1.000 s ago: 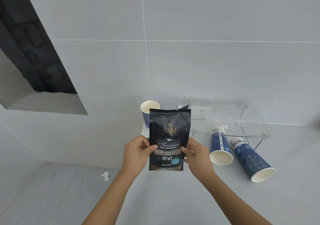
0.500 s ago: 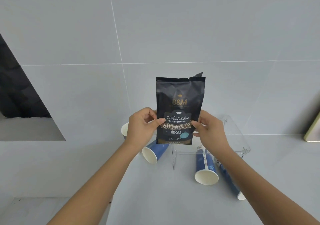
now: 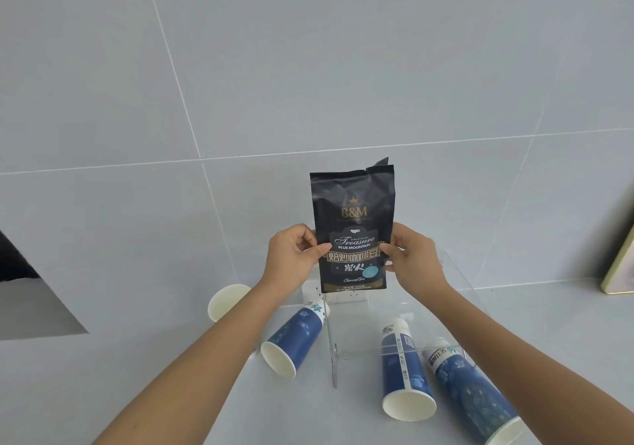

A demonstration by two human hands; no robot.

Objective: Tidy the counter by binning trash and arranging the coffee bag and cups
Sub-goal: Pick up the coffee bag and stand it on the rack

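A black coffee bag (image 3: 353,220) with gold lettering is held upright in front of the wall, above a clear acrylic shelf (image 3: 456,283). My left hand (image 3: 291,256) pinches its left edge and my right hand (image 3: 413,261) pinches its right edge. Three blue paper cups lie on their sides on the grey counter (image 3: 308,410): one at the left (image 3: 295,338), one in the middle (image 3: 403,372), one at the right (image 3: 473,396). A fourth cup (image 3: 228,302) stands behind my left forearm, partly hidden.
A tiled grey wall rises right behind the counter. A dark recess (image 3: 20,290) opens at the left. A gold-edged flat object (image 3: 621,266) leans against the wall at the far right. The acrylic shelf's front leg (image 3: 332,359) stands between the cups.
The bag has stayed gripped by both hands and has come over the acrylic shelf, seen closer. The view has shifted right and down, bringing the lying cups nearer.
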